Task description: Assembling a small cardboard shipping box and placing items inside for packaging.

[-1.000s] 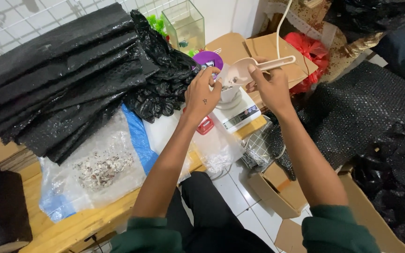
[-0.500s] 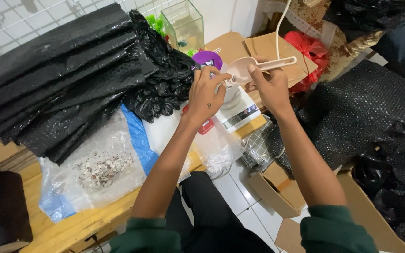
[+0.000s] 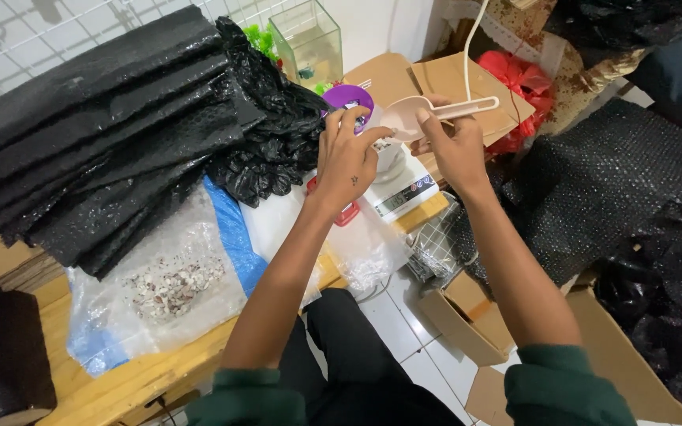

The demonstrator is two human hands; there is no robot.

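Note:
My right hand (image 3: 453, 148) grips a pale plastic scoop (image 3: 412, 117) by its handle, holding it level above a white digital scale (image 3: 404, 189) on the table's far end. My left hand (image 3: 346, 155) hovers beside the scoop's bowl, fingertips touching its rim; whether it pinches anything is hidden. A purple cup (image 3: 349, 99) stands just behind my left hand. A white container sits on the scale, mostly hidden by my hands.
Folded black plastic sheets (image 3: 96, 134) cover the wooden table's (image 3: 136, 379) left part. A clear bag of small pebbles (image 3: 169, 285) lies near the edge. A small glass tank (image 3: 309, 39) stands behind. Cardboard boxes (image 3: 467, 315) and black bubble wrap (image 3: 617, 189) crowd the right floor.
Both hands with the scoop have stayed over the scale. My left fingers have shifted slightly closer to the scoop's bowl.

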